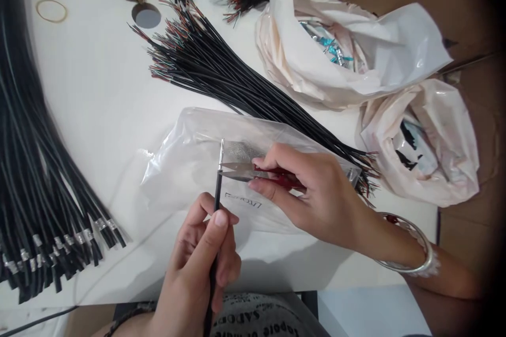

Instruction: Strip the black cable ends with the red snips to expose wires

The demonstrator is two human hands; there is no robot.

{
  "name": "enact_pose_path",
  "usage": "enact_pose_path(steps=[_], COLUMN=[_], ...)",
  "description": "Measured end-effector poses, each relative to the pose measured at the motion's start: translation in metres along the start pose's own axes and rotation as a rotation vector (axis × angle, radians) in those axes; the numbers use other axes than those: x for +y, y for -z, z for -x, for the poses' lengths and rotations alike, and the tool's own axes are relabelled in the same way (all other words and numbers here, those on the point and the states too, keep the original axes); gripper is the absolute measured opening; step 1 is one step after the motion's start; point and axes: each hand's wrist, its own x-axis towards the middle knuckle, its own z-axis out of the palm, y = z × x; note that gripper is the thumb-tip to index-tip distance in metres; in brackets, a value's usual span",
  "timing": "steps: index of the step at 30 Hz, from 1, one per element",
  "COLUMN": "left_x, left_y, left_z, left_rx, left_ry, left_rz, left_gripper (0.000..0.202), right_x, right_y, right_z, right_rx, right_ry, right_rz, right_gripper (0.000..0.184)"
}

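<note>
Pinched between the thumb and fingers of my left hand (209, 247) is a black cable (217, 189), its end pointing up and away from me. The sheath stops short there, and a silvery foil-wrapped core (221, 154) sticks out. My right hand (316, 189) is closed round small red-handled scissors (239, 171). Their narrow blades lie slightly apart, with the tips at the cable where the black sheath meets the silver part. Below both hands a clear plastic bag (174, 163) with handwriting lies on the white table (95, 68).
A bundle of black cables (237, 73) with frayed coloured wires lies behind my hands. More black cables (23, 131) with silver bands fill the left side. Two white bags (316, 81) with foil scraps stand at the right. A rubber band (51, 21) lies near a round table hole (146, 16).
</note>
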Motion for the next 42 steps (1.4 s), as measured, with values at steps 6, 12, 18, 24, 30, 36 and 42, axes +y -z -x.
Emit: enact_pose_path(steps=[6, 12, 18, 24, 30, 36, 42], left_x=[-0.002, -0.001, 0.001, 0.001, 0.0, 0.003, 0.003], left_y=[-0.002, -0.004, -0.004, -0.004, -0.006, -0.006, -0.005], left_z=[0.0, 0.0, -0.001, 0.003, -0.004, -0.001, -0.002], left_rx=[0.046, 0.012, -0.018, -0.04, -0.062, -0.107, -0.131], left_ry=[-0.039, -0.031, -0.013, 0.052, 0.138, 0.071, 0.07], left_rz=[-0.062, -0.048, -0.07, -0.065, -0.023, 0.007, -0.028], left_gripper=[0.037, 0.038, 0.037, 0.035, 0.033, 0.037, 0.03], right_x=[0.004, 0.004, 0.001, 0.003, 0.003, -0.002, -0.002], right_y=[-0.001, -0.003, 0.0, 0.002, 0.002, 0.01, 0.008], right_z=[-0.001, -0.004, -0.008, -0.006, -0.006, 0.002, 0.004], right_rx=[-0.042, -0.08, -0.129, -0.143, -0.074, -0.025, -0.045], right_ry=[-0.042, -0.132, -0.203, -0.142, -0.076, -0.046, -0.019], right_rz=[-0.109, -0.259, -0.39, -0.186, -0.053, 0.086, 0.036], right_gripper=[0.023, 0.025, 0.022, 0.024, 0.024, 0.021, 0.019])
